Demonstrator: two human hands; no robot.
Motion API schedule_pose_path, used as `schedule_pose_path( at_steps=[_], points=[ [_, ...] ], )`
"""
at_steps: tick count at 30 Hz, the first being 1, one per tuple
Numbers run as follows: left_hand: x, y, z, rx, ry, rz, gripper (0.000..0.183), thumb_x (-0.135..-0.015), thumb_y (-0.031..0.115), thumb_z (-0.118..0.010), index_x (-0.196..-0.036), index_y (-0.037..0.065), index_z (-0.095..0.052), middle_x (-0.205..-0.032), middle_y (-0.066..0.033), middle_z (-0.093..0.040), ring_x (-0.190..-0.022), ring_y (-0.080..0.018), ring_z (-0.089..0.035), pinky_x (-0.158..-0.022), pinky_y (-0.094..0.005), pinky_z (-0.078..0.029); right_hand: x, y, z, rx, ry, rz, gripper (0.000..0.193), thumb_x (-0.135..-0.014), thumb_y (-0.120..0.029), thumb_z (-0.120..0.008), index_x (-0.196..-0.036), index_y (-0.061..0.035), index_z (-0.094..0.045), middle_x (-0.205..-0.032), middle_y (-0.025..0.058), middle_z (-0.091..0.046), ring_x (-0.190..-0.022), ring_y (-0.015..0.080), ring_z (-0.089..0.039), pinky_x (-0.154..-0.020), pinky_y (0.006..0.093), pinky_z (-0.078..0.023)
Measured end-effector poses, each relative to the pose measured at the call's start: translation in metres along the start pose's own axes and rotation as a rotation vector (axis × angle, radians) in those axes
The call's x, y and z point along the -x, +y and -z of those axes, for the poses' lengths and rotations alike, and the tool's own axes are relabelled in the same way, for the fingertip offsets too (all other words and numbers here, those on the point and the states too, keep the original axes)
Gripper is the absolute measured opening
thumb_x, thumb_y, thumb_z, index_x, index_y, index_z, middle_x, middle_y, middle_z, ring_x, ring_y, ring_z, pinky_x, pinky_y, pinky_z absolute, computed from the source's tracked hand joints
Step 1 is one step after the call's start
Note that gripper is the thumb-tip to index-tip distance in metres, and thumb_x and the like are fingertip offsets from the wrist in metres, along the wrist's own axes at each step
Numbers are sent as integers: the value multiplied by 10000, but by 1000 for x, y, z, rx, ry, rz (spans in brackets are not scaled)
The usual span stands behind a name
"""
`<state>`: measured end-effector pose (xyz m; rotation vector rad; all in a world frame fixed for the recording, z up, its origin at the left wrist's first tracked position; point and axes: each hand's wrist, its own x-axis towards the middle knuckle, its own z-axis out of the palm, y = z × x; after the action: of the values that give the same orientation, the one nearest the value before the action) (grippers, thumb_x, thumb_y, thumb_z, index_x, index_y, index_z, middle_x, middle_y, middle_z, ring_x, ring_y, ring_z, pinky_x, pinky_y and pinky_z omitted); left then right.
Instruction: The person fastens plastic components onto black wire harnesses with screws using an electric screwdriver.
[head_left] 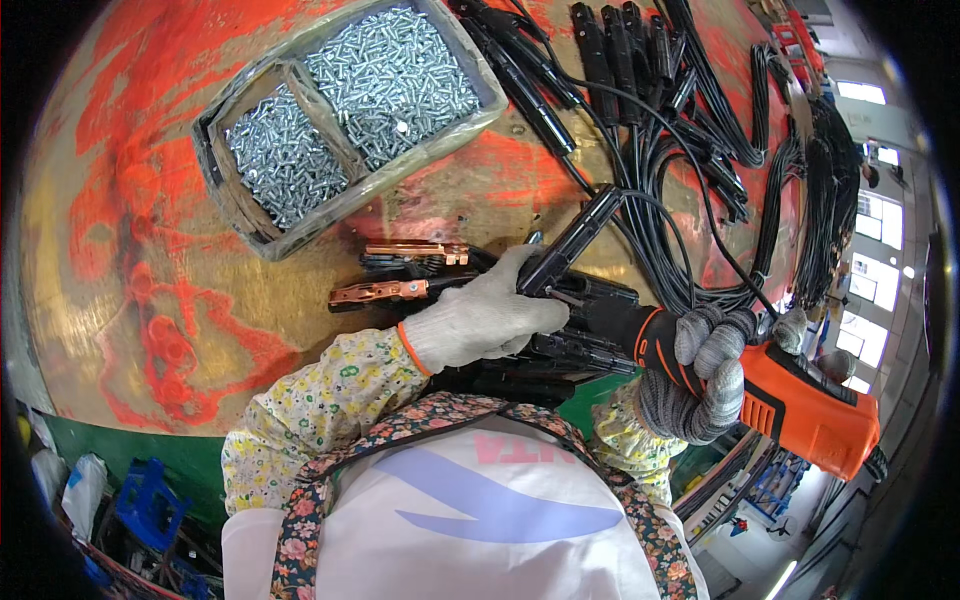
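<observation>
My left hand (pixel 485 318), in a white knit glove with an orange cuff edge, is closed on a black plastic handle (pixel 575 240) that slants up to the right, a cable at its far end. My right hand (pixel 708 372), in a grey glove, is wrapped round an orange-and-black power screwdriver (pixel 800 405). Its nose points left, and the bit meets the handle's near end beside my left fingers; the exact contact is hard to see. Left of my left hand lie copper-coloured clamp jaws (pixel 380 292) with black parts. More black handles (pixel 580 352) lie beneath my hands, partly hidden.
A two-part box (pixel 388 183) full of small silver screws (pixel 395 85) stands at the back left of the red-painted wooden table (pixel 130 330). Black handles (pixel 620 60) and coiled black cables (pixel 650 230) spread over the back right. A blue crate (pixel 150 505) sits below, left.
</observation>
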<state>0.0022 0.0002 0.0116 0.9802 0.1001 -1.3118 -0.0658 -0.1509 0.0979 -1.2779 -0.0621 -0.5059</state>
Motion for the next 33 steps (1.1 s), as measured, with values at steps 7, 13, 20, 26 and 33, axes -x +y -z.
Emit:
schedule_pose_path(
  at_steps=[7, 13, 20, 26, 33],
  points=[
    [-6, -4, 0, -68, 55, 8, 694, -742, 208, -662, -1332, 19, -349, -688, 11, -493, -490, -65, -426, -424, -237, -361, -4, 11, 10, 109, 142, 197, 237, -807, -48, -574, -1034, 11, -534, -664, 17, -374, -564, 116, -376, -556, 252, -391],
    [0, -7, 3, -75, 67, 7, 678, -738, 205, -659, -1319, 16, -363, -691, 6, -496, -498, -73, -438, -439, -240, -377, 7, 14, 72, 139, -54, 57, 285, -839, -148, -621, -1078, -78, -483, -654, 4, -441, -568, 141, -421, -565, 316, -415],
    [-5, -15, 7, -78, 78, -8, 681, -748, 200, -658, -1325, 9, -351, -690, -4, -505, -497, -71, -438, -431, -236, -376, 1, 19, 29, 156, -42, 56, 501, -836, -62, -584, -1305, -70, -408, -717, 24, -480, -613, 144, -463, -648, 286, -459],
    [0, 9, -10, -76, 74, -12, 635, -754, 170, -659, -1301, 20, -372, -671, 3, -495, -458, -65, -414, -386, -238, -341, -10, 23, 79, 656, -107, -136, 336, -741, -131, -653, -1029, 3, -542, -749, 8, -527, -706, 142, -530, -716, 300, -461],
    [13, 7, -24, -268, 191, -11, 673, -781, 241, -676, -1336, 32, -359, -694, 31, -456, -482, -31, -400, -396, -217, -310, 0, -5, 116, -493, 215, -334, 493, -792, -101, -698, -1179, -39, -400, -720, 9, -450, -659, 131, -482, -623, 249, -412]
  ],
)
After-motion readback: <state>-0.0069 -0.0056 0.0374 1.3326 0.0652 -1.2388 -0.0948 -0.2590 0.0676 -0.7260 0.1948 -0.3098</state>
